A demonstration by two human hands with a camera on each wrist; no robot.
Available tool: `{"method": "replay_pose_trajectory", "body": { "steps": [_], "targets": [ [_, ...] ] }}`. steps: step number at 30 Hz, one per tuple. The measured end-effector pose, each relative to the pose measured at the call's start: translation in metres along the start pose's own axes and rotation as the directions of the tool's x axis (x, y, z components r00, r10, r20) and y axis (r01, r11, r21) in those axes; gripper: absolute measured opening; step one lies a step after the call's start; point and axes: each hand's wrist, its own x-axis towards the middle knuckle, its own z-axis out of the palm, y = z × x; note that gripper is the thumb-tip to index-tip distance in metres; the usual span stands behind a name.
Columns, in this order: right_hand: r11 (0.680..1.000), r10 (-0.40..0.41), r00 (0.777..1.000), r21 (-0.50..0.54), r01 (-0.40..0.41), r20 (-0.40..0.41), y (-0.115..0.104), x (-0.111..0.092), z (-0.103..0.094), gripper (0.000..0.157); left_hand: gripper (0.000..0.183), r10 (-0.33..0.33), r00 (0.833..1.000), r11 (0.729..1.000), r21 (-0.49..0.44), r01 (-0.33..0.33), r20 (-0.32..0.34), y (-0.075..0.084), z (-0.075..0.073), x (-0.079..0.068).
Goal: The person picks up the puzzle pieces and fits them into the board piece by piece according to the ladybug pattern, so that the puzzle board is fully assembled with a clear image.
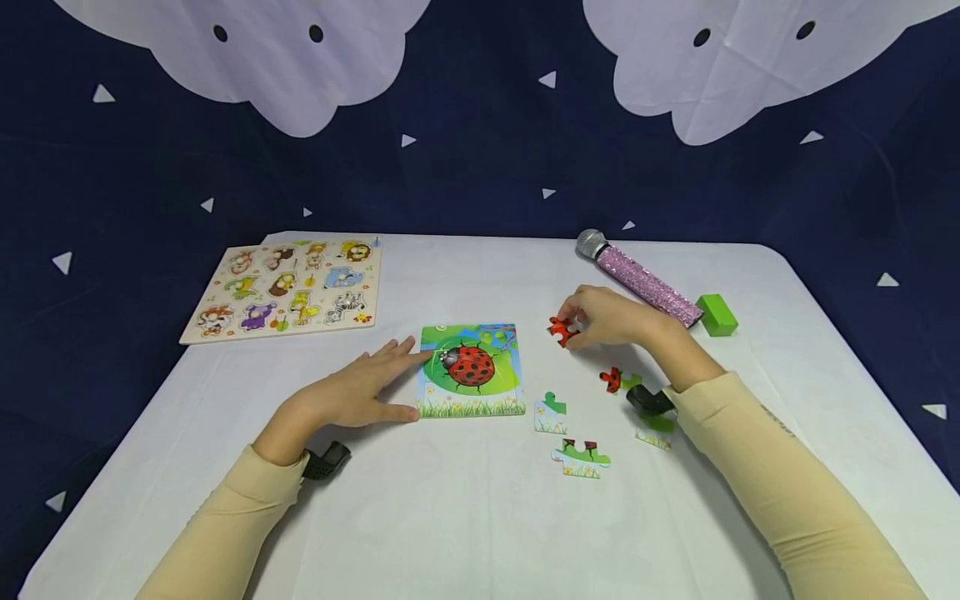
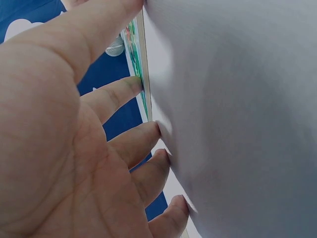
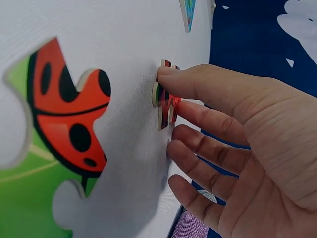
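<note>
A square ladybug puzzle board (image 1: 471,367) lies mid-table. My left hand (image 1: 367,385) rests at its left side, fingers spread, with index fingertip and thumb right at the edge. In the left wrist view the fingers (image 2: 114,99) reach along the tabletop beside the board's edge. Right of the board, my right hand (image 1: 606,317) pinches a red puzzle piece (image 1: 559,331) between thumb and fingers, close over the cloth. The right wrist view shows the thumb on this piece (image 3: 163,94), the other fingers loosely bent. A red-and-green piece (image 3: 67,119) lies nearer that wrist.
Loose grass-patterned pieces (image 1: 551,417) (image 1: 582,462) lie right of the board; another (image 1: 656,433) is partly hidden under the right wrist camera. An animal peg puzzle (image 1: 300,287) sits back left. A pink glitter microphone (image 1: 645,283) and green block (image 1: 717,315) lie back right.
</note>
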Motion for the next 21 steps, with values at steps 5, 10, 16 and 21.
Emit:
{"method": "replay_pose_trajectory", "body": {
  "steps": [5, 10, 16, 21],
  "targets": [
    [1.000, 0.003, 1.000, 0.000, -0.003, -0.007, 0.0020, 0.0022, 0.0026, 0.038, 0.089, 0.002, 1.000, 1.000, -0.003, -0.002, -0.002, -0.0007, 0.0010, 0.0004],
    [1.000, 0.004, 1.000, 0.008, -0.004, 0.001, 0.0022, 0.0009, 0.0011, 0.040, 0.089, 0.006, 1.000, 1.000, -0.010, -0.006, 0.000, -0.0008, 0.0013, 0.0007],
    [0.999, 0.000, 1.000, 0.043, 0.000, 0.017, 0.0041, -0.0007, -0.0008, 0.043, 0.089, 0.001, 1.000, 1.000, -0.003, -0.001, -0.001, -0.0006, 0.0006, 0.0004],
    [0.998, -0.042, 0.999, 0.052, 0.041, 0.021, 0.0055, -0.0012, -0.0008, 0.047, 0.089, 0.001, 1.000, 1.000, 0.000, -0.001, -0.002, -0.0014, 0.0007, 0.0006]
  ]
}}
